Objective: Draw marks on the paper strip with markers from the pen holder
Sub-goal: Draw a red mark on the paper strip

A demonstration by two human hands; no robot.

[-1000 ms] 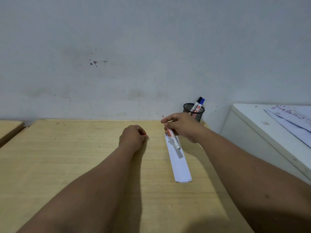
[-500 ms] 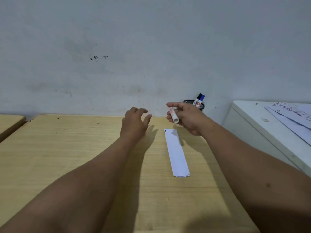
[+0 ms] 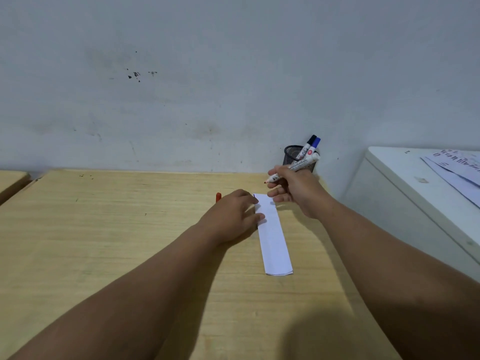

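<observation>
A white paper strip lies lengthwise on the wooden desk, with a small dark mark at its far left corner. My left hand rests flat beside it, fingertips pressing its far left edge. My right hand hovers above the strip's far end, gripping an uncapped red marker with its tip pointing left. The marker's red cap lies on the desk just beyond my left hand. A black mesh pen holder at the wall holds a black marker and a blue marker.
A white cabinet stands to the right of the desk, with printed papers on top. A grey wall rises right behind the desk. Another wooden desk's edge shows at far left.
My left hand dropped the red cap on the desk and moved right onto the strip's edge. My right hand turned the marker so its bare tip points left.
</observation>
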